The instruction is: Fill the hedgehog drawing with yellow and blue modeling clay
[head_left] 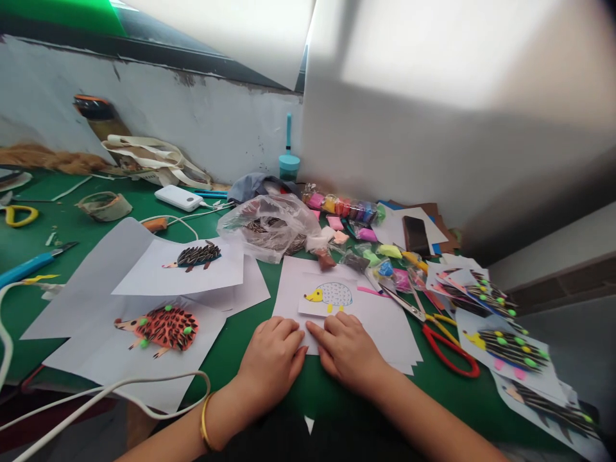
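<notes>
My left hand (pixel 272 353) and my right hand (pixel 353 353) lie side by side at the front of a stack of white paper (pixel 385 327). The fingers of both are bent over the paper's near edge, with the thumbs lower down; what lies beneath them is partly hidden. My right index finger reaches toward the left hand. Just beyond the fingertips is a smaller white piece with a hedgehog picture (pixel 335 294), its face and feet yellow, its body outlined in blue with small marks. A gold bracelet (pixel 206 423) circles my left wrist.
Red-and-yellow scissors (pixel 450 350) lie to the right, beside finished hedgehog pictures (pixel 513 353). Clay packets (pixel 370 256) and a plastic bag of seeds (pixel 269 228) stand behind. Two hedgehog pictures (pixel 166 327), a white cable (pixel 144 378) and a blue cutter (pixel 33 266) are on the left.
</notes>
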Motion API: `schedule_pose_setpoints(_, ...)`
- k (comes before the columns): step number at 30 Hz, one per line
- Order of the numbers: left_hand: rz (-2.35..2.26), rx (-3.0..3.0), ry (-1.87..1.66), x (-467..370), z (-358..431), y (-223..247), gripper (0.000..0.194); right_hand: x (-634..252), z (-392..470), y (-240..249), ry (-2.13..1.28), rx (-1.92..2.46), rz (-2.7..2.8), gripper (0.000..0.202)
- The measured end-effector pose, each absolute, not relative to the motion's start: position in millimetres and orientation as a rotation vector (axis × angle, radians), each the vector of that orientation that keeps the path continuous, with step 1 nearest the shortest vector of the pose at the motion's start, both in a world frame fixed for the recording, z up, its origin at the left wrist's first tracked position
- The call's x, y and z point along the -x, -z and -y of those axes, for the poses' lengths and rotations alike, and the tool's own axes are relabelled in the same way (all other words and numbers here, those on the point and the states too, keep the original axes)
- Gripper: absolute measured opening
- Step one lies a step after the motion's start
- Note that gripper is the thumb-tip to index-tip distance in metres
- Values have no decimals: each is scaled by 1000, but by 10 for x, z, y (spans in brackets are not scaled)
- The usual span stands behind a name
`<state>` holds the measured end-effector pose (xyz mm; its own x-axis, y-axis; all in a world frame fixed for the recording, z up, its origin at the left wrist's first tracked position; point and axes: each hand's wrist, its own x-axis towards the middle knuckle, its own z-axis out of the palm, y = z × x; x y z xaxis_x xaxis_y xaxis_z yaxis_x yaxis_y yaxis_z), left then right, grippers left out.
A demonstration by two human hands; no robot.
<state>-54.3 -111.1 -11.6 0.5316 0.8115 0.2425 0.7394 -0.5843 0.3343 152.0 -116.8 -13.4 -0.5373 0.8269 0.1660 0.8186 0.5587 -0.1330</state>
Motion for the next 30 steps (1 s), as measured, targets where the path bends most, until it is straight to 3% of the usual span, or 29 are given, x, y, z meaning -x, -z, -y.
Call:
schedule_pose_setpoints(10, -1311, -2587, -596, 549, 1104, 107, 12, -1916, 1429, 156, -147, 1368, 2556, 43)
schedule_pose_setpoints(30, -1331, -2564, -586, 547, 1112, 123, 14, -1604, 1181, 136, -142, 1361, 2558, 45)
